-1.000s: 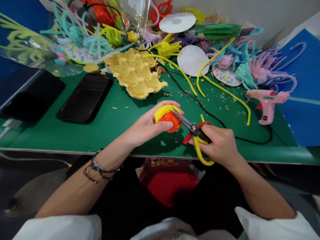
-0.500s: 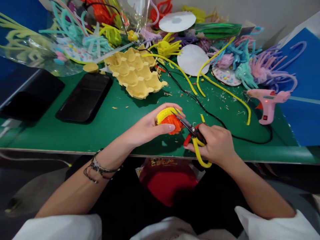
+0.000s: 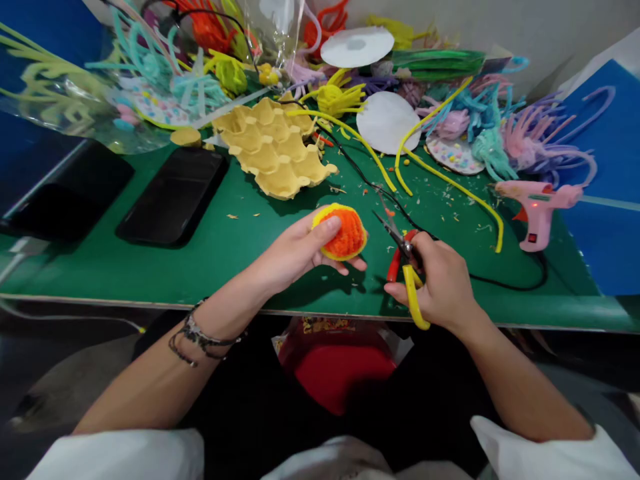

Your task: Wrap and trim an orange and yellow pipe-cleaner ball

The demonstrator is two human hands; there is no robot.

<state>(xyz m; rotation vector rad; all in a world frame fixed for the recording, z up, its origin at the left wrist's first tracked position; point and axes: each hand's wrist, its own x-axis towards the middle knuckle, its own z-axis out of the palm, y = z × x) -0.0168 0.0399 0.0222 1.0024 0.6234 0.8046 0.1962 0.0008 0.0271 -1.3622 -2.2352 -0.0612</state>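
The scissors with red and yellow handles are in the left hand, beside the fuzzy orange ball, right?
No. The head view shows the scissors in the right hand, beside the fuzzy orange ball, which the left hand holds.

I see orange fuzzy disc [image 3: 344, 233] w/ yellow rim, face-up in L hand [image 3: 295, 257]; red/yellow-handled scissors [image 3: 403, 257] in R hand [image 3: 443, 287], just beside, not touching.

Disc [image 3: 343, 232], centre frame: fuzzy orange and yellow chenille, matt.
Scissors [image 3: 399, 240]: bright metal blades, smooth plastic handles.
Egg tray [image 3: 273, 150], upper centre: moulded paper pulp, rough and matt.
Phone [image 3: 175, 193], left: glossy black face.
Mat [image 3: 210, 260]: matt green, flecked with fibre scraps.
Glue gun [image 3: 537, 200], right: smooth pink plastic.
Wrapping film [image 3: 60, 100], upper left: clear, glossy.
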